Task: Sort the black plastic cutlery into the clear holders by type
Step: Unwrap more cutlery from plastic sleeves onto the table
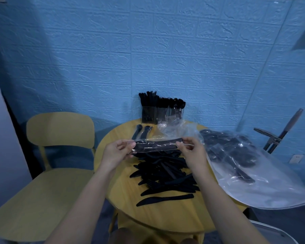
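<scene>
Above the round yellow table (123, 196) I hold a clear sleeve of black cutlery (155, 145) level between both hands. My left hand (116, 152) pinches its left end and my right hand (192, 150) pinches its right end. Under it lies a heap of loose black cutlery (165, 176), with one knife (164, 199) apart at the front. The clear holders (161, 113) stand at the table's far edge against the wall, packed with upright black pieces. Two black pieces (142, 132) lie just in front of them.
A large clear plastic bag (253, 173) with more wrapped black cutlery hangs over the table's right side. Crumpled clear wrappers (173, 129) lie before the holders. A yellow chair (48, 176) stands to the left, a blue wall behind.
</scene>
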Available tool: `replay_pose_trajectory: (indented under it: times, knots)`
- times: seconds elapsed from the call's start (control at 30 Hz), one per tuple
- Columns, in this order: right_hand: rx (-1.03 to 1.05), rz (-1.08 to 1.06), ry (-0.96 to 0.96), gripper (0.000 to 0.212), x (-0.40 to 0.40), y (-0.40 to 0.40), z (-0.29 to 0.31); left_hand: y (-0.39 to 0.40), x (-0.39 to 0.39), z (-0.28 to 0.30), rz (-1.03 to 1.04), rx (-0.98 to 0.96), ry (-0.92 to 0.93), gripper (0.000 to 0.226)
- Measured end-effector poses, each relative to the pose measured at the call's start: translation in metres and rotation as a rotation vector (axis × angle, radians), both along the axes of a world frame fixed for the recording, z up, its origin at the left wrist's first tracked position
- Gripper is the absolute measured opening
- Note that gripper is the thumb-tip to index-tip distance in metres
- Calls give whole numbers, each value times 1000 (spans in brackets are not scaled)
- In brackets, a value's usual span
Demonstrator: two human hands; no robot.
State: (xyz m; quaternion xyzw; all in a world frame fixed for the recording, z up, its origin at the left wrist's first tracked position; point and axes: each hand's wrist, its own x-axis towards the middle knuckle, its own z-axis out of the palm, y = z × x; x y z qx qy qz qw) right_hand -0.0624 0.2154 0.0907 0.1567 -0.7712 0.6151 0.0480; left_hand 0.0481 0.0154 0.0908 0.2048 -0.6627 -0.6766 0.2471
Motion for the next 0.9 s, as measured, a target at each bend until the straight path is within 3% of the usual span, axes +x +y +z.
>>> replay_pose_trajectory:
  times: [0.27,0.53,0.77,0.9]
  knots:
    - [-159,87,-174,7,-6,5,-7,-1,0,1,-157,141,17,17]
    - [-251,178,-297,30,-7,6,-15,1,-7,3,1,88,69,8]
    - [-326,185,-314,27,-8,10,-12,3,-11,4,26,97,91,7]
    - [-443,131,-366,13,-4,11,-13,-6,-11,3,83,94,103,7]
